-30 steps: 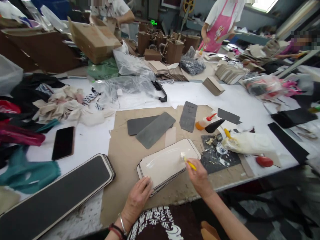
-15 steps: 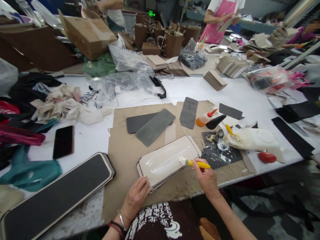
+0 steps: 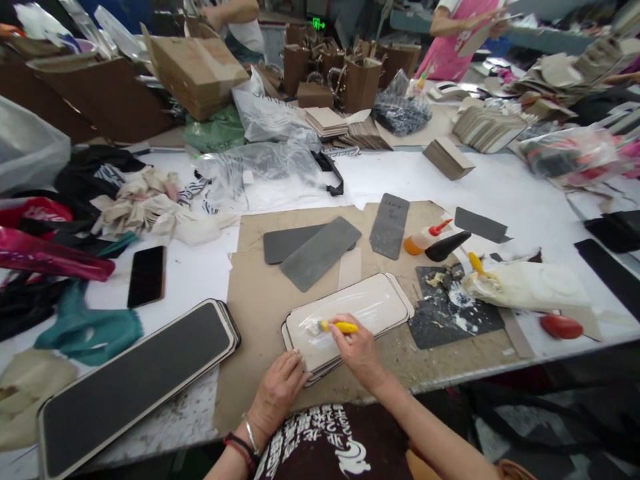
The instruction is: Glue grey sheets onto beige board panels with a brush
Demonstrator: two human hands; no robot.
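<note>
At the far left of the worktable, a smartphone lies on white paper. Below it, near the table's front edge, lies a stack of black-faced panels with cream borders. To their right, a sheet of kraft paper covers the table, and two overlapping grey panels lie on it.

A stack of cream rounded panels lies flat on the kraft paper, near the front edge. The left hand rests on the stack's near left edge. The right hand is just beside it, not touching it, and pinches a yellow-handled brush. The brush's white-laden bristles touch the top panel, which shows a glossy white coating.

To the right of the stack lies a black mat smeared with white residue. Behind the mat stands a glue bottle with a red nozzle. Further right, a plastic bag of white paste lies on the table, with a second yellow brush handle projecting from it.
</note>
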